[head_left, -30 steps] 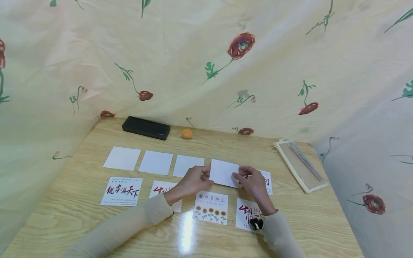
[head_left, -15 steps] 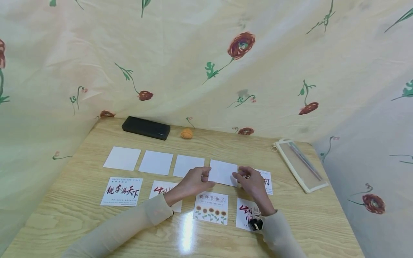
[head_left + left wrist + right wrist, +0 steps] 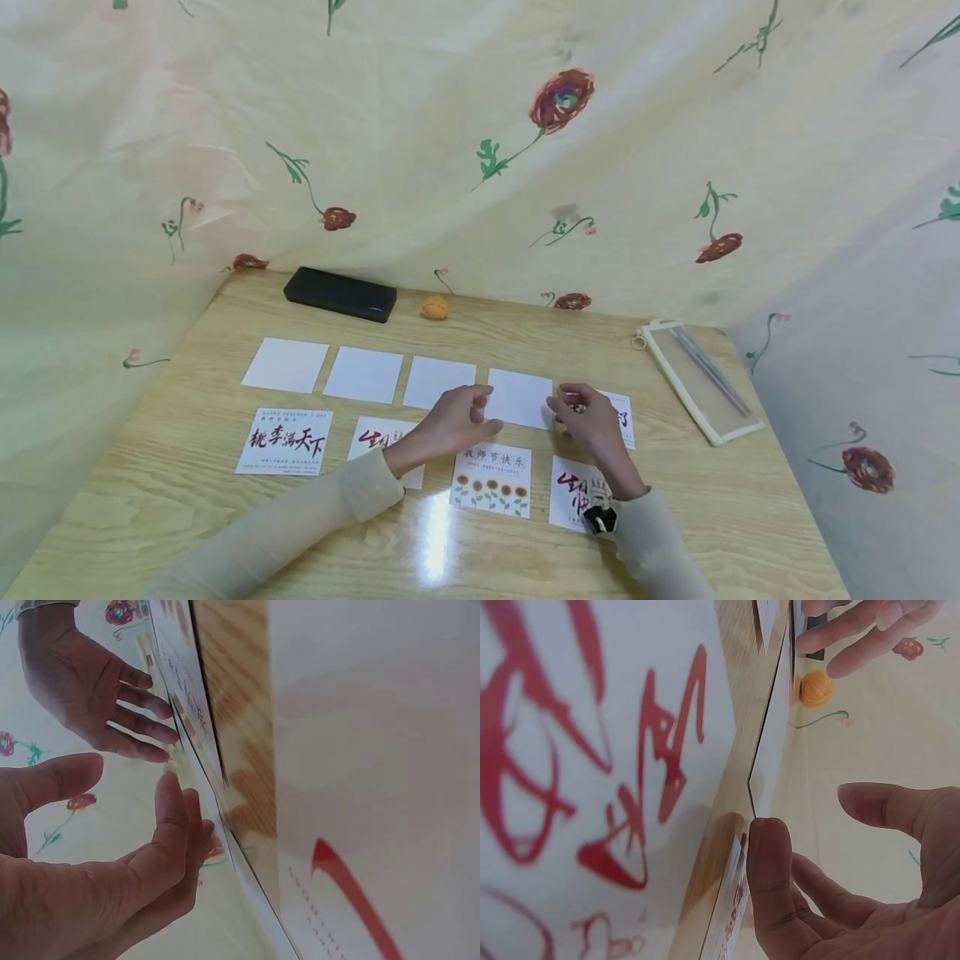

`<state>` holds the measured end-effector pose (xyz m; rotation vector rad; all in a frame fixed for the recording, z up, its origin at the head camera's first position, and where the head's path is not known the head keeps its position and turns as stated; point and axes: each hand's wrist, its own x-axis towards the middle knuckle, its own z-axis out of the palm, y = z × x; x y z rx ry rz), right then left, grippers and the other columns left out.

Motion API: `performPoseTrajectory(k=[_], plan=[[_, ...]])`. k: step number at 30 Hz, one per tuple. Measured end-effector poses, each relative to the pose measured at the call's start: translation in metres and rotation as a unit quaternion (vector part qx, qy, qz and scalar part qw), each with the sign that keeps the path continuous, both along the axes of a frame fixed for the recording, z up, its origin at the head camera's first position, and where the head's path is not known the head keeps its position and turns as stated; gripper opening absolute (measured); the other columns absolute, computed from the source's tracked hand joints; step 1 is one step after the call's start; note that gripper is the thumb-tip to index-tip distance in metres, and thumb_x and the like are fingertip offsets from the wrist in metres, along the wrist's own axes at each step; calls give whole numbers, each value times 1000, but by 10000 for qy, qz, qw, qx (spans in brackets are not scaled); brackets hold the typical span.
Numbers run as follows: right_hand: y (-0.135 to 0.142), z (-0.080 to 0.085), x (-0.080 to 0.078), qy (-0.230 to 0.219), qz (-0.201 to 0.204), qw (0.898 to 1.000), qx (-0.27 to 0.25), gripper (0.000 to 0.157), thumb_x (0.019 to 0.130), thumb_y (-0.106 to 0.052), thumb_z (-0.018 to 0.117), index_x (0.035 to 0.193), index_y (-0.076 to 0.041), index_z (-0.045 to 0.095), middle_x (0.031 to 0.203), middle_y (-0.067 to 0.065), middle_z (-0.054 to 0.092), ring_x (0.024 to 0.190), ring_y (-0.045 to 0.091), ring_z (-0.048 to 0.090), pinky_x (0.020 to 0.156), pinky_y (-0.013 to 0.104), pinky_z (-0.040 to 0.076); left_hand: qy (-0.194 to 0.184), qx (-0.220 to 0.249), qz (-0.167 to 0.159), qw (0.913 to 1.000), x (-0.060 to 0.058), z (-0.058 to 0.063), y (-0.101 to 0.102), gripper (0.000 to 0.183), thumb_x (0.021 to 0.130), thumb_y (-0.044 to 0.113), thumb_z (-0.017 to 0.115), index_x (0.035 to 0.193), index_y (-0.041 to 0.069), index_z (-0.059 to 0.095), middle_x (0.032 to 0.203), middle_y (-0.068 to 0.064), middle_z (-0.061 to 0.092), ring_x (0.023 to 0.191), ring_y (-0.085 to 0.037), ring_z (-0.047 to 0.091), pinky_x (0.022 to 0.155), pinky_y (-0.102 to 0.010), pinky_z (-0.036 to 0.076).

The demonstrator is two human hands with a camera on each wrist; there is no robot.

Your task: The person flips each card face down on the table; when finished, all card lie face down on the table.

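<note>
A blank white card [image 3: 522, 397] lies on the table at the right end of a row of blank cards. My left hand [image 3: 448, 423] hovers by its left edge, thumb and fingers apart with nothing between them. On the other side, my right hand [image 3: 596, 423] has its thumb well away from its fingers; in the right wrist view an index fingertip [image 3: 769, 840] is close to the card's corner, and whether it touches I cannot tell. Behind that hand, a card with red and black lettering [image 3: 622, 414] is partly hidden. A sunflower card [image 3: 491, 483] lies nearer the body.
Three other blank cards, the leftmost [image 3: 285, 365] included, continue the back row. Printed cards lie in front, such as one with dark red lettering [image 3: 285, 440]. Farther back are a black case [image 3: 341, 293], an orange ball [image 3: 434, 307] and a mesh zip pouch [image 3: 701, 387].
The blank card, held between both hands a second ago, now lies flat in the row. Both hands have let go, and the right hand has drawn slightly rightward.
</note>
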<state>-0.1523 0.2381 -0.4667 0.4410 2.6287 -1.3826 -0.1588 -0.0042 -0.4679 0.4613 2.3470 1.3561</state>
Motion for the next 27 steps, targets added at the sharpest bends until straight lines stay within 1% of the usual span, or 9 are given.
performPoseTrajectory(k=[4,8,12,17,22,27], plan=[[4,2,2,80,13,10000,-34,49,100,-22,69,142,0,57,128,24,66,92,22,73,71,27,63,-11,180,-100,9998,-1,0,5,63,99,26,70,154,3,48,139,-21,61,110,-27,68,85,-37,60],[9,4,5,158,45,9999,3,49,101,-22,67,143,0,57,129,25,66,93,24,73,72,28,64,-107,441,-235,9987,-3,1,15,60,100,25,69,153,5,49,139,-19,60,113,-28,68,86,-37,61],[18,6,7,223,95,9996,140,48,102,-23,66,143,-1,57,131,25,66,98,26,72,73,29,64,-201,623,-361,9972,-5,3,26,57,101,26,67,152,5,51,139,-20,61,117,-31,68,91,-39,62],[31,7,10,285,127,9991,304,48,103,-24,65,144,-1,57,134,26,65,105,32,71,74,29,64,-339,723,-482,9956,-6,6,39,55,103,30,65,150,5,53,139,-20,62,121,-34,68,96,-43,61],[45,9,14,299,20,9985,450,49,103,-26,65,145,-2,56,135,26,64,110,36,71,74,25,62,-596,814,-427,9940,-7,6,54,54,102,32,65,149,7,54,140,-19,64,124,-35,67,99,-46,60],[59,11,20,412,-130,9974,569,48,103,-24,66,143,0,58,133,29,65,109,39,72,69,20,59,-926,1127,-185,9891,-7,6,71,52,101,27,66,149,9,56,141,-15,64,126,-33,66,102,-45,59]])
